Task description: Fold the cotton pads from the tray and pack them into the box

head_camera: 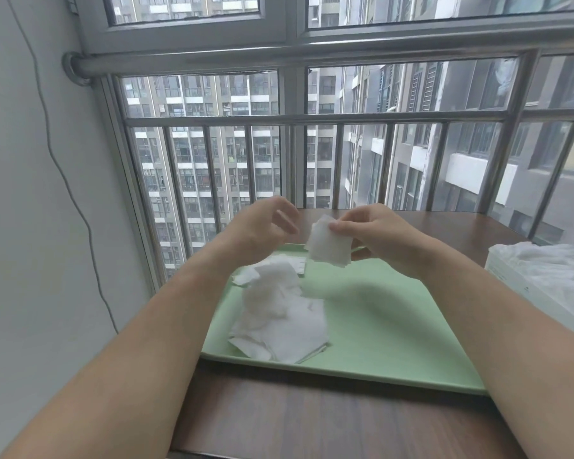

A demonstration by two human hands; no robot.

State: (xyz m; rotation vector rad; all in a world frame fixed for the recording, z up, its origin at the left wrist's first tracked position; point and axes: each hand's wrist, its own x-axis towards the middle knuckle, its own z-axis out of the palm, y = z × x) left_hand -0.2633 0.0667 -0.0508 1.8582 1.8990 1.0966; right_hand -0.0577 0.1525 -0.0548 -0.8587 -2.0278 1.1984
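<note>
**Inventory of the work surface, counted by kind.**
We count two hands, the left hand [265, 226] and the right hand [375, 233]; one green tray [395, 326]; one white box [524, 289] with one plastic liner [550, 263] in it; and one brown table [312, 425]. Of cotton pads, we count one held pad [328, 246], pinched in the right hand, and one loose heap [279, 316] on the tray, whose sheets overlap too closely for us to number. One flat stack [297, 264] lies at the heap's far side, and it too is uncountable. We also count one thin cable [60, 167] on the wall and one round handrail [279, 58] before the window.
</note>
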